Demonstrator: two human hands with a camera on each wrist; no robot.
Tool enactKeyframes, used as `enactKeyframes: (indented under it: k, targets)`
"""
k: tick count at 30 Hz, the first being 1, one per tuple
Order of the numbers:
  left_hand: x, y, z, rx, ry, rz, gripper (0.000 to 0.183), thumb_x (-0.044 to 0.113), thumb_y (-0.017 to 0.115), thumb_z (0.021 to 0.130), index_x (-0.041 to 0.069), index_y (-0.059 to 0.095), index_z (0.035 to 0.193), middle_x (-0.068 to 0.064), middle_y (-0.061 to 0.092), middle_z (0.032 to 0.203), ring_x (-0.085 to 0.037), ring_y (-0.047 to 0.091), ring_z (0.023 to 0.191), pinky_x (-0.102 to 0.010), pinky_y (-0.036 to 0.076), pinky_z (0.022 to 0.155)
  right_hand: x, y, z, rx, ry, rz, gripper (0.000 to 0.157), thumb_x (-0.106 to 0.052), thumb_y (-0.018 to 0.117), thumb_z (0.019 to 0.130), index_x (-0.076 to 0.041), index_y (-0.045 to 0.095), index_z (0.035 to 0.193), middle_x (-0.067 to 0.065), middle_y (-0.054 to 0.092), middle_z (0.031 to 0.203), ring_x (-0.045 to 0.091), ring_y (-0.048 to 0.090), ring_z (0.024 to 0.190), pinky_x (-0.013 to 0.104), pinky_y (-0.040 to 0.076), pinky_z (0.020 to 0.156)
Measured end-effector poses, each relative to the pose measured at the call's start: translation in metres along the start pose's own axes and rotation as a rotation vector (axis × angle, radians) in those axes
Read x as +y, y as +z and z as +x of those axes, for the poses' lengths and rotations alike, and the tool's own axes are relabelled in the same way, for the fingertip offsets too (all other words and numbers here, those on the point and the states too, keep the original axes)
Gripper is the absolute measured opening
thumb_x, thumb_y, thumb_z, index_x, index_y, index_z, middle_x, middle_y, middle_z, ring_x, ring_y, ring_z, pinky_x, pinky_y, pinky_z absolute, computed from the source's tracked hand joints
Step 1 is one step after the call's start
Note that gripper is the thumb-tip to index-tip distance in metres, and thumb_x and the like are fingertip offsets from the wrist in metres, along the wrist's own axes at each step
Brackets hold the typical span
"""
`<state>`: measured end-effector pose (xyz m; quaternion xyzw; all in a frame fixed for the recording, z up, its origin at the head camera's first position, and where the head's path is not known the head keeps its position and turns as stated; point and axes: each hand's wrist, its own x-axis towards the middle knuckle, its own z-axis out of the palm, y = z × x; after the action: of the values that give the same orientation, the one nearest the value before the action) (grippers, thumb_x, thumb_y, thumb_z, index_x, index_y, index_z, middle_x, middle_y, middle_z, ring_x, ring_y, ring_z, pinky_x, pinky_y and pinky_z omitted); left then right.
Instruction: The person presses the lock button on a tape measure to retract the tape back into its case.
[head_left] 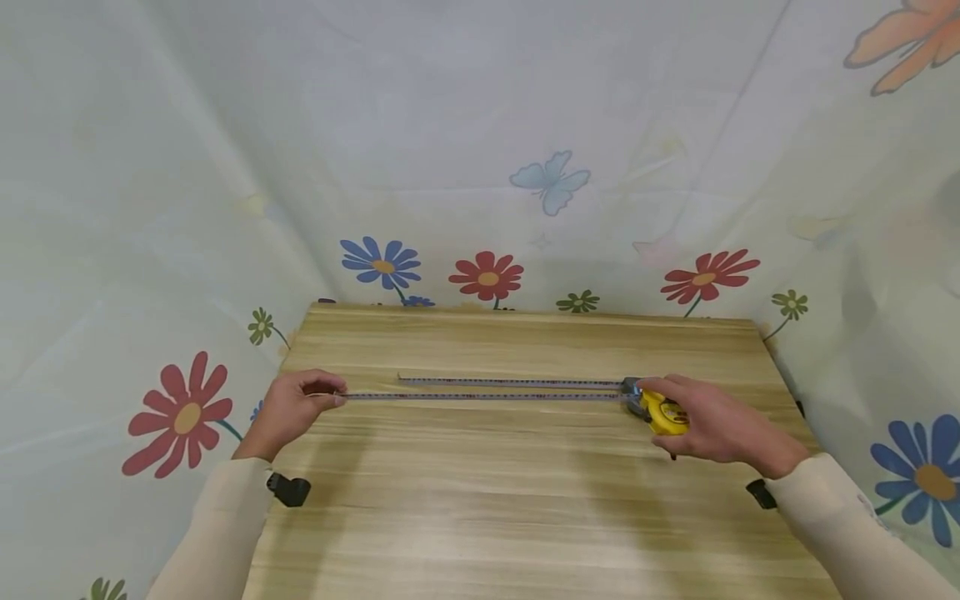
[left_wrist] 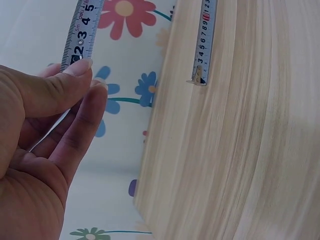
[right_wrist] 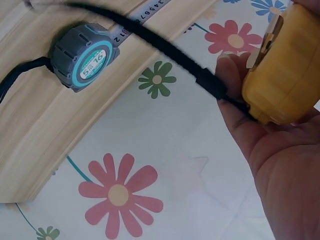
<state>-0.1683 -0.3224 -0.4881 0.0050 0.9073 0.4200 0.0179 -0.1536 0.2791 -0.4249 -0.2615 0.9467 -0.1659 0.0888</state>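
My right hand grips the case of a yellow tape measure, and a black wrist strap trails from that case. Between thumb and fingertips, my left hand pinches the free end of its drawn-out blade, which stretches straight across between both hands. In the head view a second blade runs almost parallel, just beyond the first. It comes out of a grey and teal tape measure lying on the wooden table, and its metal end hook shows in the left wrist view.
The wooden table has its far edge against a pale flower-printed curtain, which also hangs along both sides. A black strap lies beside the grey tape measure. Dark wrist cameras are worn at the sleeves.
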Motion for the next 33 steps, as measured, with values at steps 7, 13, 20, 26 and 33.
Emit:
enactKeyframes:
  k: [7, 13, 20, 26, 33]
  targets:
    - [0.003, -0.004, 0.001, 0.002, -0.005, 0.01, 0.016, 0.016, 0.076, 0.096, 0.011, 0.078, 0.111, -0.012, 0.077, 0.113, -0.021, 0.073, 0.101, -0.023, 0.058, 0.079, 0.001, -0.001, -0.002, 0.068, -0.095, -0.039, 0.054, -0.023, 0.086, 0.085, -0.021, 0.068, 0.136, 0.005, 0.065, 0.122, 0.004, 0.054, 0.083, 0.019, 0.048, 0.066]
    - [0.004, -0.006, 0.001, 0.0, -0.007, 0.012, 0.016, 0.017, 0.076, 0.097, 0.011, 0.078, 0.112, -0.012, 0.077, 0.113, -0.019, 0.073, 0.1, -0.021, 0.059, 0.079, -0.001, -0.007, -0.003, 0.062, -0.109, -0.049, 0.037, -0.03, 0.085, 0.087, -0.025, 0.077, 0.122, 0.011, 0.064, 0.129, 0.014, 0.06, 0.095, 0.022, 0.053, 0.07]
    - [0.003, -0.008, 0.0, 0.0, -0.003, 0.023, 0.016, 0.017, 0.076, 0.096, 0.011, 0.078, 0.111, -0.011, 0.078, 0.111, -0.016, 0.072, 0.097, -0.024, 0.059, 0.08, -0.005, -0.011, -0.003, 0.066, -0.147, -0.074, 0.033, -0.03, 0.085, 0.088, -0.024, 0.077, 0.119, 0.013, 0.065, 0.126, 0.011, 0.059, 0.09, 0.022, 0.053, 0.069]
    - [0.003, -0.009, 0.001, 0.008, -0.012, 0.016, 0.016, 0.017, 0.077, 0.096, 0.011, 0.078, 0.11, -0.011, 0.078, 0.11, -0.008, 0.071, 0.093, -0.024, 0.06, 0.079, -0.009, -0.015, -0.004, 0.082, -0.166, -0.092, 0.031, -0.027, 0.086, 0.087, -0.025, 0.078, 0.117, 0.014, 0.065, 0.125, 0.012, 0.06, 0.091, 0.023, 0.055, 0.071]
    - [0.004, -0.012, -0.001, 0.008, -0.009, 0.003, 0.015, 0.017, 0.077, 0.096, 0.011, 0.078, 0.11, -0.011, 0.078, 0.11, -0.005, 0.07, 0.09, -0.022, 0.059, 0.078, -0.009, -0.015, -0.005, 0.11, -0.193, -0.091, 0.027, -0.023, 0.087, 0.086, -0.026, 0.079, 0.112, 0.014, 0.065, 0.124, 0.014, 0.061, 0.091, 0.024, 0.056, 0.071]
